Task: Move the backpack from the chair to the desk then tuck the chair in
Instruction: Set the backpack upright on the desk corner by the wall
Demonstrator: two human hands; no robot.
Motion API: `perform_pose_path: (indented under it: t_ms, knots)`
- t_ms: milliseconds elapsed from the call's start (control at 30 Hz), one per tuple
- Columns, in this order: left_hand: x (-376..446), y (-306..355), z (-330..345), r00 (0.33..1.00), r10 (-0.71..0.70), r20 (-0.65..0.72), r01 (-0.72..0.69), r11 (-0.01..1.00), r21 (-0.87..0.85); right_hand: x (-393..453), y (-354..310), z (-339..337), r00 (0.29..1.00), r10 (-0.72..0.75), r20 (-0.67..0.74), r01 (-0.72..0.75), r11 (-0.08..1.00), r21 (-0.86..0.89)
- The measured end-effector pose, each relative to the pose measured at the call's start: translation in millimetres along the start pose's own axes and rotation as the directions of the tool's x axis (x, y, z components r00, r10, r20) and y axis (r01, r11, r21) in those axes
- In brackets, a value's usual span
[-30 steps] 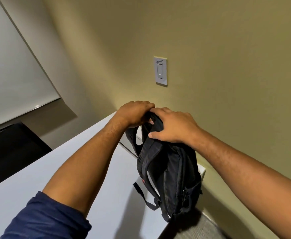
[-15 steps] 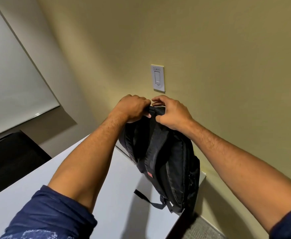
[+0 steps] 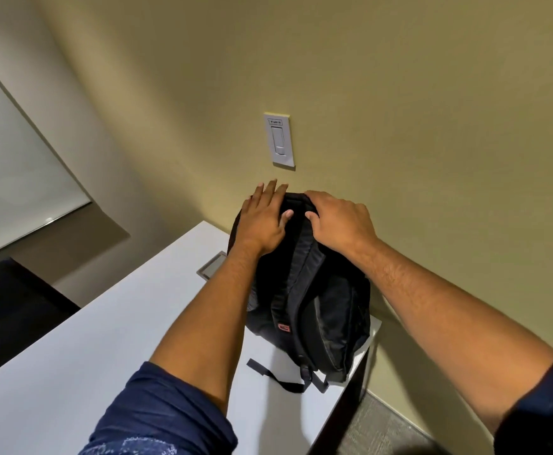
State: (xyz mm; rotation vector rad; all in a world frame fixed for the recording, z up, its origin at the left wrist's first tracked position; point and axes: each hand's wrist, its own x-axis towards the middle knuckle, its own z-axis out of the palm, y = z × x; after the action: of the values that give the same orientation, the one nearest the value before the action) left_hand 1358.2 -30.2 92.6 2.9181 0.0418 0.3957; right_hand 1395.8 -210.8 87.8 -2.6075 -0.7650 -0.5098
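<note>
White desk (image 3: 111, 323) at lower centre: black backpack (image 3: 311, 290) upright on its right end, left hand (image 3: 263, 221) flat and open on top, right hand (image 3: 340, 221) curled over top edge.

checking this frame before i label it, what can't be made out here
- Chair: not surely in the head view; a dark shape at the left edge is cut off and too dim to name.
- Backpack top handle: covered by the left hand and right hand.
- Label on the wall switch: too small to read.
- Desk recess: partly hidden by the left forearm.
- Red tag on the strap: too small to read.
</note>
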Motion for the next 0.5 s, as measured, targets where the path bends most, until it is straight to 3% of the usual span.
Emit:
perform_pose_path:
  t_ms: [167, 267, 367, 500]
  knots:
    - [10, 13, 25, 0.994, -0.026, 0.110, 0.030, 0.999, -0.029, -2, 15, 21, 0.999, 0.016, -0.051, -0.026, 0.979, -0.203]
    - [10, 6, 30, 0.977, 0.009, 0.212, 0.017, 0.993, -0.121, -6, 35, 29, 0.992, -0.124, -0.018, 0.115, 0.962, -0.249]
    - [2, -6, 30, 0.988, 0.039, 0.149, -0.020, 0.992, -0.126, -6, 45, 33, 0.984, -0.175, -0.037, 0.160, 0.953, -0.256]
    - [-25, -20, 28, 0.995, 0.059, 0.083, -0.061, 0.998, 0.026, -7, 38, 34, 0.990, -0.134, -0.041, 0.123, 0.970, -0.211]
